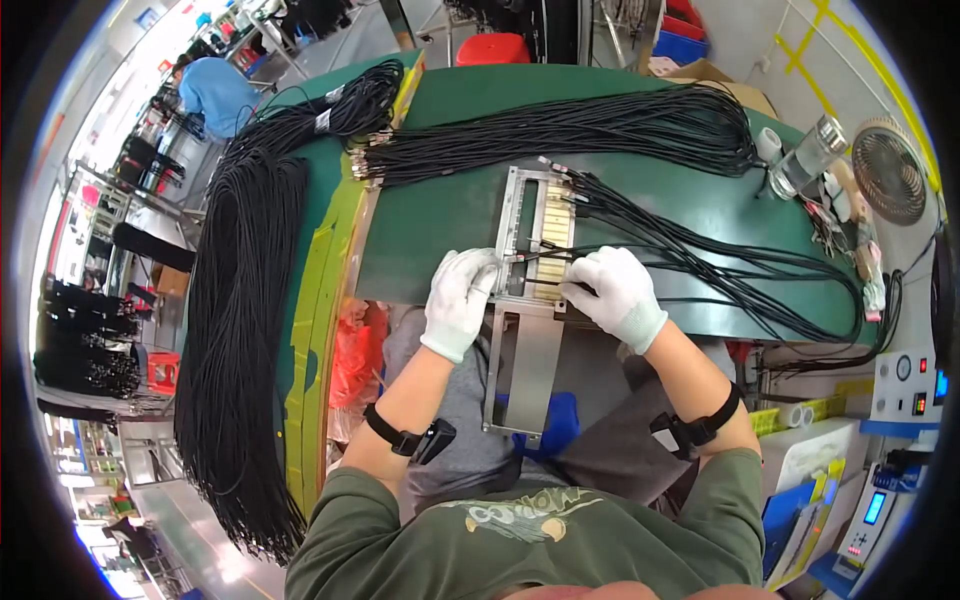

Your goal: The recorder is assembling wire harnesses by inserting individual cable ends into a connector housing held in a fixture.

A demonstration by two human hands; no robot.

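White-gloved left hand (460, 300) presses on the metal jig (532, 262) at the green bench (440, 215) edge, grasping nothing; right hand (615, 293) pinches a black cable (690, 262) onto its slotted strip. Beyond, cable bundles (560, 130) fan across the bench near a clear bottle (808, 155)

A clear plastic bottle (806, 156) lay tilted at the far right of the green table (440, 215), and a small round fan (890, 170) stood just beside it. A red stool (492, 49) sat beyond the table's far edge, with blue crates (680, 45) near it. A thick mass of black cords (240, 330) hung down over the table's left side. At upper left, a person in a blue top (215, 92) bent over another bench. Grey machines with small lit screens (890, 480) stood at lower right.
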